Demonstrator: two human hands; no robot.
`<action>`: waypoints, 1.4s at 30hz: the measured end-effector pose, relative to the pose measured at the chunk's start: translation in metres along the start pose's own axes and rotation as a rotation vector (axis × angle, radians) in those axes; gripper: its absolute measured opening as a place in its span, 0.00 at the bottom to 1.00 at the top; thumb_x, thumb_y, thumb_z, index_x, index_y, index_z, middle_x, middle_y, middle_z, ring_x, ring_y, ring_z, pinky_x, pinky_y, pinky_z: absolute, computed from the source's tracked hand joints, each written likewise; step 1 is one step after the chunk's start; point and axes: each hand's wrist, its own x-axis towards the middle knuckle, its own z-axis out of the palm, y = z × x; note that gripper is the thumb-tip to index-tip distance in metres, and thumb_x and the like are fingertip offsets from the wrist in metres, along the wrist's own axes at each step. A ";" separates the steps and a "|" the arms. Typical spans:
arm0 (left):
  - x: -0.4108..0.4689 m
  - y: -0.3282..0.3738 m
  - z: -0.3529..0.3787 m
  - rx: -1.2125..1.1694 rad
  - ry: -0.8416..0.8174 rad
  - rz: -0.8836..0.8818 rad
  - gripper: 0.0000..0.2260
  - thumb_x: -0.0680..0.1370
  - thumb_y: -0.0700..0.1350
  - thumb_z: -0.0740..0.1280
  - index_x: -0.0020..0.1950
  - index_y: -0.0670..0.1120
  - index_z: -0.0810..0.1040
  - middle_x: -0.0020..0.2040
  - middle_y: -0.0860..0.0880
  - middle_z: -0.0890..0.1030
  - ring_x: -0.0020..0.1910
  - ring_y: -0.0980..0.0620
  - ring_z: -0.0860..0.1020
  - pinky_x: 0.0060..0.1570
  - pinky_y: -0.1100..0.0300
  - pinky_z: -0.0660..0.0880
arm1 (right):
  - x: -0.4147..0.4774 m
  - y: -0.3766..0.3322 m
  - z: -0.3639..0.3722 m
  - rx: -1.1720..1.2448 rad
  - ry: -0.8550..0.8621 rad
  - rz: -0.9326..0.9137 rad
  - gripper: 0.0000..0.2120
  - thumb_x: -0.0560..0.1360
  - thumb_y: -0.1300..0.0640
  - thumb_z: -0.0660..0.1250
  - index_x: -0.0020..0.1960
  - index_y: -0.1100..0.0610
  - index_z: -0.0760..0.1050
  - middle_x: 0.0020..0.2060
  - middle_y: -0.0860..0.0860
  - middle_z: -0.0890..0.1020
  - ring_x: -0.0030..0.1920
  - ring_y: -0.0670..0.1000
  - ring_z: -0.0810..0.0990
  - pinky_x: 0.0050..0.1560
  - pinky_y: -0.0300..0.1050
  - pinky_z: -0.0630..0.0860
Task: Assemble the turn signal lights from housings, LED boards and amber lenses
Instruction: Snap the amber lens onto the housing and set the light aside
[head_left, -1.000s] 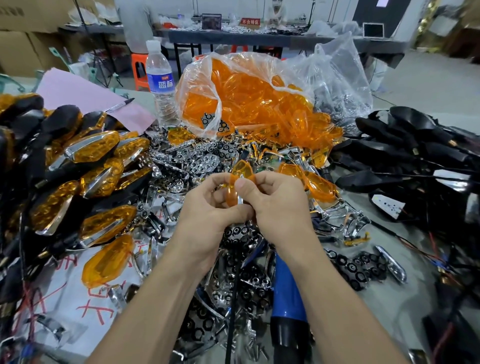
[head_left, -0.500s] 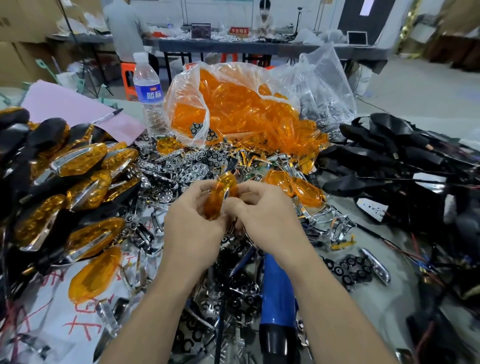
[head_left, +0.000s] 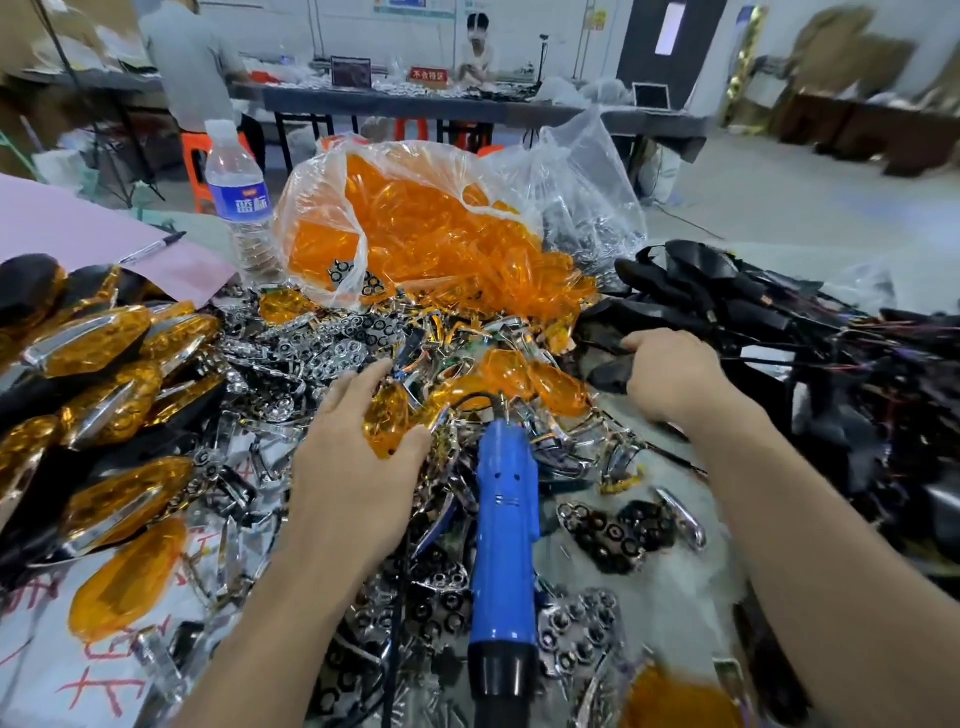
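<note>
Left hand: the left hand (head_left: 358, 452) cradles one amber lens (head_left: 387, 422), with the thumb pressed on its near edge and the fingers reaching past its far edge.
Right hand: the right hand (head_left: 670, 374) lies on the edge of the heap at the right, its fingers curled down over a black housing (head_left: 605, 371); blur hides how tight the hold is.
Tool: a blue electric screwdriver (head_left: 501, 525) lies between the forearms, tip pointing away.
Bench middle: a heap of chrome reflector parts (head_left: 322, 348) covers the centre, with loose amber pieces among them.
Bench left: finished turn signals (head_left: 104, 364) are stacked in rows, amber and chrome on black, and a single loose lens (head_left: 130, 582) lies just in front of them.
Bench right: a tangle of black housings with wires (head_left: 753, 312).
Bench far side: a clear bag of lenses (head_left: 415, 228) slumps open, with a second clear bag (head_left: 587, 192) touching it on the right and a water bottle (head_left: 239, 197) standing upright on the left.
Paper: a pink sheet (head_left: 78, 228) with a pen (head_left: 153, 248) lying on it.
Surface: the worktop (head_left: 675, 571) is grey at the right and white with red marks at the lower left.
Room: a long dark table (head_left: 415, 106) crosses the back and carries a red sign (head_left: 428, 74) and a laptop (head_left: 650, 96).
People: a seated person (head_left: 478, 52) is behind that table and a standing person (head_left: 187, 67) is at its left end, near an orange stool (head_left: 200, 166).
</note>
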 end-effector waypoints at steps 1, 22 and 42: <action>-0.001 0.002 0.000 -0.004 0.008 0.005 0.30 0.78 0.54 0.72 0.78 0.66 0.64 0.80 0.57 0.68 0.77 0.52 0.67 0.75 0.40 0.65 | 0.004 0.008 0.003 -0.078 -0.012 -0.018 0.29 0.77 0.62 0.63 0.77 0.50 0.69 0.66 0.58 0.79 0.67 0.62 0.75 0.66 0.54 0.71; -0.003 0.001 -0.002 -0.124 -0.065 0.086 0.22 0.77 0.51 0.74 0.69 0.64 0.77 0.57 0.72 0.79 0.53 0.80 0.74 0.50 0.75 0.66 | -0.082 -0.047 0.003 0.542 0.155 -0.250 0.10 0.82 0.57 0.66 0.43 0.49 0.74 0.37 0.50 0.84 0.28 0.46 0.71 0.29 0.39 0.68; 0.022 -0.001 -0.023 -1.286 0.073 -0.404 0.10 0.85 0.36 0.57 0.53 0.43 0.77 0.44 0.40 0.86 0.42 0.43 0.87 0.40 0.54 0.84 | -0.138 -0.128 0.003 0.468 -0.005 -0.460 0.11 0.80 0.47 0.67 0.61 0.41 0.72 0.43 0.47 0.82 0.44 0.55 0.80 0.52 0.51 0.80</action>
